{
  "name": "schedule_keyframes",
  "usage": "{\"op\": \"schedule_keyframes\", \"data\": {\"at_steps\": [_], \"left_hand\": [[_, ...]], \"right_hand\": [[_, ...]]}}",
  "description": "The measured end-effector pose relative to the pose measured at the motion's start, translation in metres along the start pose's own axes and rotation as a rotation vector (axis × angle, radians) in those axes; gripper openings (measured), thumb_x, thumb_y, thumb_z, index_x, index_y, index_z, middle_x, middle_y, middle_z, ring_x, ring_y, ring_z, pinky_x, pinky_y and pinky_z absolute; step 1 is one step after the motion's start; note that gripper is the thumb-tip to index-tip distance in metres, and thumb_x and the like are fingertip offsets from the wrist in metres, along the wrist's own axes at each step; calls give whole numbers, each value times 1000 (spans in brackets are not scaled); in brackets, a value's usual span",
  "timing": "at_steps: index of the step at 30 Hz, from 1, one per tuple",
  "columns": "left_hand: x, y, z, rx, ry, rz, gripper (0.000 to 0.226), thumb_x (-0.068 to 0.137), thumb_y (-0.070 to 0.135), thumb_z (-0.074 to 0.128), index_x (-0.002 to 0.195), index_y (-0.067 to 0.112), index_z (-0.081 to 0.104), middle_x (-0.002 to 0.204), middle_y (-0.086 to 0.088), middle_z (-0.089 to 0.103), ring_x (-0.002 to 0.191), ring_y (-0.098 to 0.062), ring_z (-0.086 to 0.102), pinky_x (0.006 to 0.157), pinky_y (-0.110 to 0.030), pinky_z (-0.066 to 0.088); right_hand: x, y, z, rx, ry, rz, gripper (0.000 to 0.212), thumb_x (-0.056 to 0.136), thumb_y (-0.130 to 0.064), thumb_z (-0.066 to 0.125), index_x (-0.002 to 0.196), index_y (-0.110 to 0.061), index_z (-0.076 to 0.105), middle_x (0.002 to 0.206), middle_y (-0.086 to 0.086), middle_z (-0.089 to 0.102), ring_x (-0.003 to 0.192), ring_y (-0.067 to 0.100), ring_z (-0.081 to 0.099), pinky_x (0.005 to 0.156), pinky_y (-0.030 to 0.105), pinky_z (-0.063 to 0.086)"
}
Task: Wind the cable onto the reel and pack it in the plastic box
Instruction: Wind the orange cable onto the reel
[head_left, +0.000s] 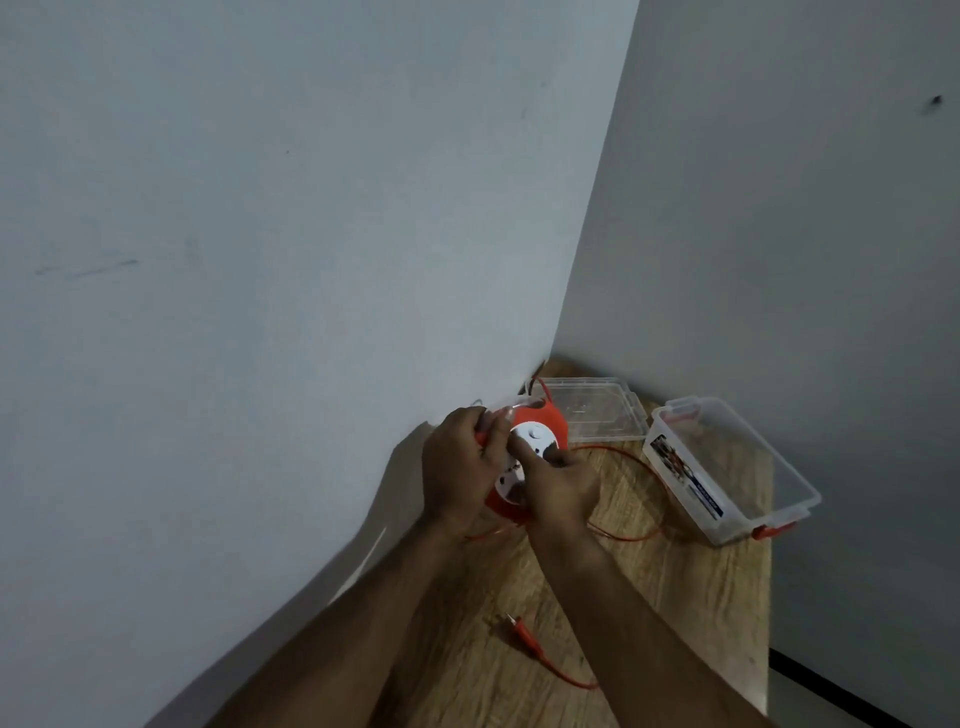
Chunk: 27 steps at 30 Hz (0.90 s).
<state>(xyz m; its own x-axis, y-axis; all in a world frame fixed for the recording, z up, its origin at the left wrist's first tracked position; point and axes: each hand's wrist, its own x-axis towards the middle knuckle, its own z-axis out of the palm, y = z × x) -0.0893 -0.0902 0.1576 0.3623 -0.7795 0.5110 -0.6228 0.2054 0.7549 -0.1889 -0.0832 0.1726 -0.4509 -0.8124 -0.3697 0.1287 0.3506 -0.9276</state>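
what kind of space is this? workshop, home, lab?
Probably a plain room at home, not a workshop: a small wooden table pushed into the corner of two bare painted walls, with only a reel and a plastic box on it.

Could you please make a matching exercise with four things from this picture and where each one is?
Things:
1. reel
2. plug
3. lid
4. plastic box

Places:
A. flat by the wall corner
B. open, at the table's right edge
C. held in both hands
D. lying on the table between the forearms

Pairs: 1-C, 2-D, 3-A, 4-B
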Motion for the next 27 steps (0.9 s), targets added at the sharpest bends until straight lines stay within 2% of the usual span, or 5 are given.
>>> {"op": "schedule_keyframes", "data": {"at_steps": [3, 7, 11, 17, 27], "left_hand": [[-4, -2, 3, 75, -24, 123, 35, 97, 48, 60, 93, 15, 71, 89, 1, 75, 75, -11, 66, 65, -21, 51], [1, -8, 1, 42, -16, 25, 44, 97, 56, 54, 84, 17, 69, 79, 5, 72, 69, -8, 64, 59, -20, 48], [5, -11, -4, -42, 0, -97, 49, 94, 62, 48, 68, 22, 59, 62, 14, 63, 59, 0, 61, 53, -9, 42], [12, -12, -3, -75, -30, -91, 50, 94, 64, 52, 79, 22, 73, 71, 11, 72, 64, -4, 68, 57, -15, 50], [8, -4, -5, -107, -59, -58, 49, 91, 66, 49, 78, 23, 69, 69, 13, 67, 65, -5, 65, 60, -13, 45]], "right_hand": [[-5, -11, -2, 458, -356, 420, 57, 95, -30, 69, 142, -4, 51, 124, 15, 65, 114, 31, 64, 103, 44, 48], [-9, -14, -4, 537, -332, 494, 45, 94, -15, 69, 133, -2, 50, 105, 16, 64, 103, 34, 65, 88, 44, 54], [-17, -4, -23, -19, -162, -15, 20, 88, -16, 71, 105, -7, 68, 88, 11, 76, 69, 24, 74, 52, 30, 56], [-3, 16, -38, -909, -43, -1205, 49, 82, -30, 80, 127, -19, 65, 123, 5, 65, 94, 17, 67, 66, 15, 46], [-1, 9, -23, -915, -117, -989, 66, 77, -46, 72, 134, -21, 50, 133, 6, 48, 100, 23, 64, 68, 33, 59]]}}
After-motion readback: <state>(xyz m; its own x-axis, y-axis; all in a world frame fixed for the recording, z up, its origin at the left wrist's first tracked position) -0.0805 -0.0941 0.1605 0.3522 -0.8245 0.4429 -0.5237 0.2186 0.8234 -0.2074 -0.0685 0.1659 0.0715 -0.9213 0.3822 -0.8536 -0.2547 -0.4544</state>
